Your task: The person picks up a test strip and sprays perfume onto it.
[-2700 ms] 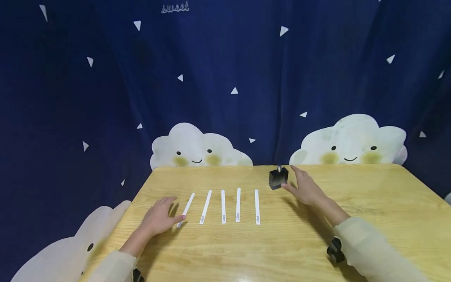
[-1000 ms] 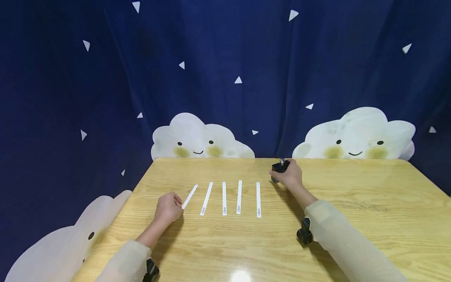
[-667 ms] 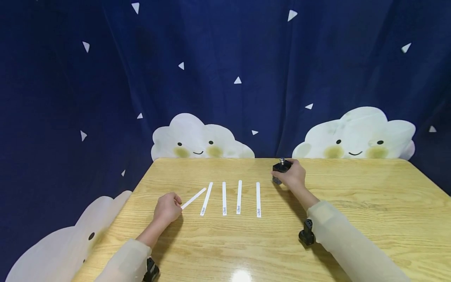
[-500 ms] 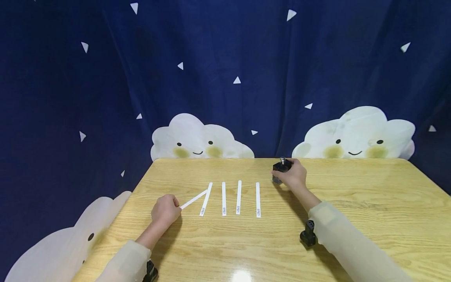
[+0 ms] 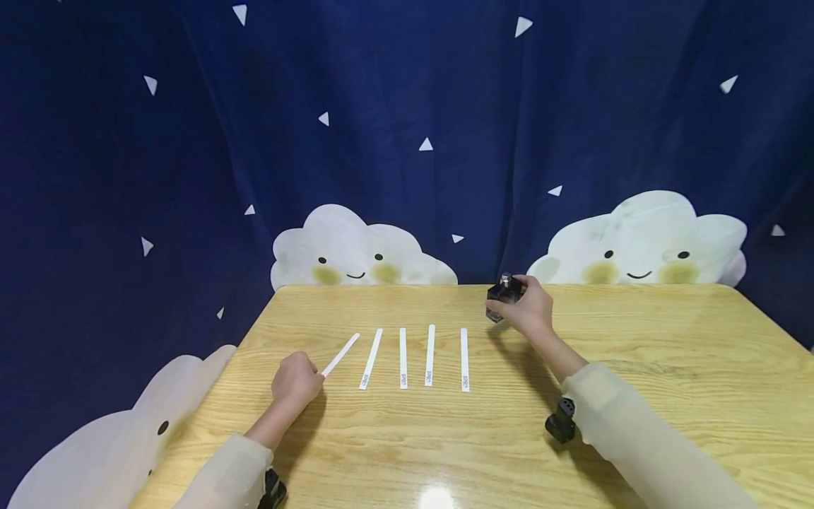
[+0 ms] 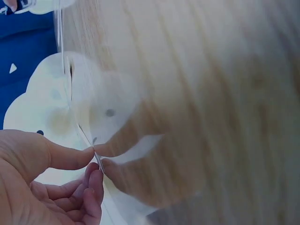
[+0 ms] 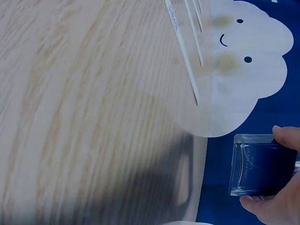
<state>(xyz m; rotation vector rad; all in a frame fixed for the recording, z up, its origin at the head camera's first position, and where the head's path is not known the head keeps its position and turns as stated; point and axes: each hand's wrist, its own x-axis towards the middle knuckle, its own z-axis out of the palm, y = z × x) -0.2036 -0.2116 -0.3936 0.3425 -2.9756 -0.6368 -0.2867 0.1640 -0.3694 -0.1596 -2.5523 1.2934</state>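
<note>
In the head view my left hand (image 5: 296,380) pinches the near end of the leftmost white perfume test strip (image 5: 341,353), which slants up to the right. The left wrist view shows thumb and fingertips meeting on the strip's thin edge (image 6: 99,161). My right hand (image 5: 534,309) grips a dark glass perfume bottle (image 5: 500,300) by its sides, thumb against fingers. Its silver spray top (image 5: 506,278) points up and bears no cap. In the right wrist view the bottle (image 7: 262,165) hangs above the tabletop, apart from its shadow.
Several more white strips lie in a spaced row on the wooden table (image 5: 407,452), among them a middle strip (image 5: 403,358) and the rightmost strip (image 5: 465,360). Behind the table hangs a dark blue curtain (image 5: 381,170) with clouds and triangles.
Both hands were loose at first; the left has since pinched the leftmost strip, whose far end swung right, then back. The right has taken hold of the bottle and raised it slightly.
</note>
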